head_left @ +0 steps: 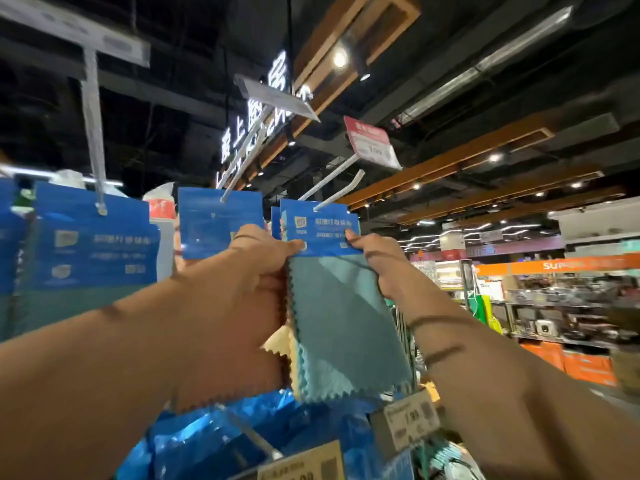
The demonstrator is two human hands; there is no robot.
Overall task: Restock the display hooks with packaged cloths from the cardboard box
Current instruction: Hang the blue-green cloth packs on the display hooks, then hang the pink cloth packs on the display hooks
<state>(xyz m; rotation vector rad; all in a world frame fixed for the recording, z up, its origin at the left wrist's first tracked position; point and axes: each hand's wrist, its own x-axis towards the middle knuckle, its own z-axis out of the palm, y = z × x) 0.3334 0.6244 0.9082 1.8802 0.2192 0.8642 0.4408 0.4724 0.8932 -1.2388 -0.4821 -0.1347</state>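
A pack of cloths (pixel 343 317), teal in front with cream layers behind and zigzag-cut edges, is held upright. Its blue header card (pixel 320 230) is met at the top by a white display hook (pixel 341 192). Similar packs (pixel 93 244) are hung on neighbouring hooks (pixel 93 133) to the left.

Matt cloth, glossy card
The teal cloth (pixel 346 323) looks matt and soft, edges pinked — its blue header card (pixel 322 233) glossy; the hook (pixel 341 192) smooth, white-coated.

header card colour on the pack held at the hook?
Blue header card with white print, clearest in the head view.
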